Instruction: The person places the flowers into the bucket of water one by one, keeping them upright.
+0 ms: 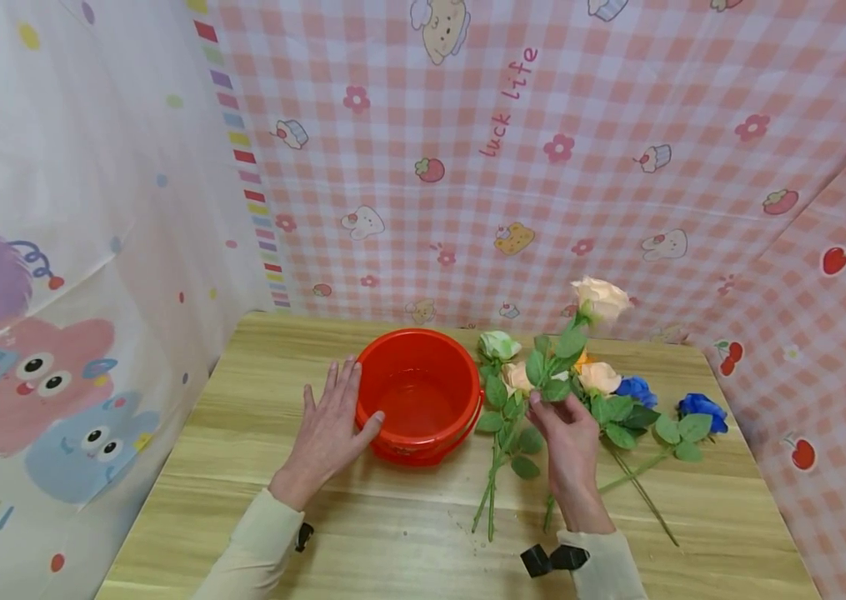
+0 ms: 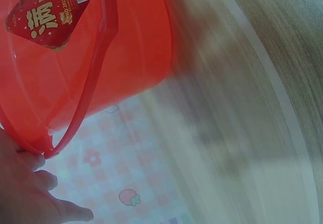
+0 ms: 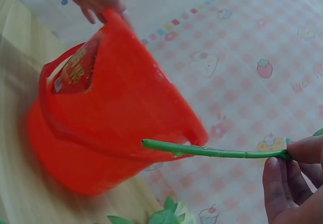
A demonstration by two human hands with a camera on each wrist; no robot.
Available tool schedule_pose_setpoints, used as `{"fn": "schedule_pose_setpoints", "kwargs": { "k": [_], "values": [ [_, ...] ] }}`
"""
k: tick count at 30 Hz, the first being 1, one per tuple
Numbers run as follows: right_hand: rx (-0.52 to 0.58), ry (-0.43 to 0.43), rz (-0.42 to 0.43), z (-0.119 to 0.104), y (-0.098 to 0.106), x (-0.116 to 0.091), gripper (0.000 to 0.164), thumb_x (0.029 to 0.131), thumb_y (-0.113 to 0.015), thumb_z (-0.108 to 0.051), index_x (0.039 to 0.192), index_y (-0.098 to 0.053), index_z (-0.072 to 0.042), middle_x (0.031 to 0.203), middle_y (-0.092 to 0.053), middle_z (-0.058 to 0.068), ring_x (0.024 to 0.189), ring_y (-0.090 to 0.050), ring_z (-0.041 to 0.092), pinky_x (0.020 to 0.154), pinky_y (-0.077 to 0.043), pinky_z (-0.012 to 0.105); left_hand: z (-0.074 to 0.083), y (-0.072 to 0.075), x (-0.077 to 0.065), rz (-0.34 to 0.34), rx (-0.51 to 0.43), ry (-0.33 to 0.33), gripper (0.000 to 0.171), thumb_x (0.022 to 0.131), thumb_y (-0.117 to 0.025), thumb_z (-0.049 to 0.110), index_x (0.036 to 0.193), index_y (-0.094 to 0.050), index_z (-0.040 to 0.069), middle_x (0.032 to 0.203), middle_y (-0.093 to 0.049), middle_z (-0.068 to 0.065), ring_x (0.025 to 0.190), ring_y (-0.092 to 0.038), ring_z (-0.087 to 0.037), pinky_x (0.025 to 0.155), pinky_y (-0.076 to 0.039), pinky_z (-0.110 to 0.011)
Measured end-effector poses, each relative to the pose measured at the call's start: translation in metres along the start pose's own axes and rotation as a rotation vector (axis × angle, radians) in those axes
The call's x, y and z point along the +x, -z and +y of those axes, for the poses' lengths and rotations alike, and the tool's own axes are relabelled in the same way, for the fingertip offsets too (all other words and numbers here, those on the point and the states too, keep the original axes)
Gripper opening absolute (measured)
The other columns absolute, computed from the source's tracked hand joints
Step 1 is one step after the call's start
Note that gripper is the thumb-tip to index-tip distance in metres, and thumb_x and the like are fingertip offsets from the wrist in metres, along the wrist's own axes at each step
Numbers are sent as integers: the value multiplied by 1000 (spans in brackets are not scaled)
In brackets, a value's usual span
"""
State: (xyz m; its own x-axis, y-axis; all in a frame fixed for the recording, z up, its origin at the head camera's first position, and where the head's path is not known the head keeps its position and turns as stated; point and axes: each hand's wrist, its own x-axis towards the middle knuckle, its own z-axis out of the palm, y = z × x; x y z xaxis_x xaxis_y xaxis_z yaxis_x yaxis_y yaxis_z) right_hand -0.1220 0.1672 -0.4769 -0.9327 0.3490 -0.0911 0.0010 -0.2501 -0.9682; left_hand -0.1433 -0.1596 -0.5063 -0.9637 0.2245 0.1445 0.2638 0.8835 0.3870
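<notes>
A red plastic bucket (image 1: 423, 354) stands upright on the wooden table. My left hand (image 1: 328, 425) touches its left rim with straight fingers, and the thumb reaches over the front edge. To the right of the bucket, my right hand (image 1: 571, 437) pinches a pale peach rose (image 1: 601, 298) by its stem, bloom raised. The right wrist view has the green stem (image 3: 212, 152) pointing toward the bucket, its cut end apart from the wall or in front of it. A thin handle (image 2: 93, 77) hangs down the bucket's side.
Several roses lie right of the bucket: a whitish-green one (image 1: 499, 345), peach ones (image 1: 599, 377), and blue ones (image 1: 703, 410). Their stems (image 1: 493, 492) point toward the table's front. A checked cloth (image 1: 392, 183) hangs behind the table (image 1: 392, 533), a white one (image 1: 92, 275) at left.
</notes>
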Motion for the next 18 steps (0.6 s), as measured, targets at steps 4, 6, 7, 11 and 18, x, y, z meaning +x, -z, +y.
{"fn": "schedule_pose_setpoints", "kwargs": {
  "k": [4,6,7,11,18],
  "values": [
    [6,35,-7,-5,-4,0,32,96,-72,-5,124,-65,8,99,-72,2,99,-71,19,90,-59,34,1,0,0,-2,5,9,87,101,-52,51,165,-19,2,173,-15,-14,158,-11,-40,116,-10,-76],
    [1,51,-16,-7,-6,0,33,96,-73,-7,125,-65,8,99,-72,1,101,-70,19,89,-59,32,1,-1,0,0,3,12,87,101,-52,51,165,-19,2,173,-15,-14,158,-11,-40,116,-10,-76],
    [5,60,-19,-8,-7,0,33,96,-73,-7,125,-65,9,99,-72,2,101,-70,20,90,-59,33,1,-1,0,1,3,13,86,101,-52,50,165,-19,2,173,-14,-14,158,-11,-40,116,-10,-76],
    [18,93,-34,-13,-12,-1,30,96,-73,-7,121,-67,9,101,-72,7,99,-70,20,89,-60,33,1,-2,0,4,0,12,85,102,-51,49,164,-19,1,173,-14,-13,158,-10,-40,116,-11,-76],
    [9,141,-54,-22,-21,-1,25,96,-73,-4,118,-70,7,105,-71,10,99,-70,20,89,-60,33,0,-3,0,6,0,10,85,102,-51,48,164,-19,1,173,-13,-13,158,-9,-39,116,-10,-76]
  ]
}}
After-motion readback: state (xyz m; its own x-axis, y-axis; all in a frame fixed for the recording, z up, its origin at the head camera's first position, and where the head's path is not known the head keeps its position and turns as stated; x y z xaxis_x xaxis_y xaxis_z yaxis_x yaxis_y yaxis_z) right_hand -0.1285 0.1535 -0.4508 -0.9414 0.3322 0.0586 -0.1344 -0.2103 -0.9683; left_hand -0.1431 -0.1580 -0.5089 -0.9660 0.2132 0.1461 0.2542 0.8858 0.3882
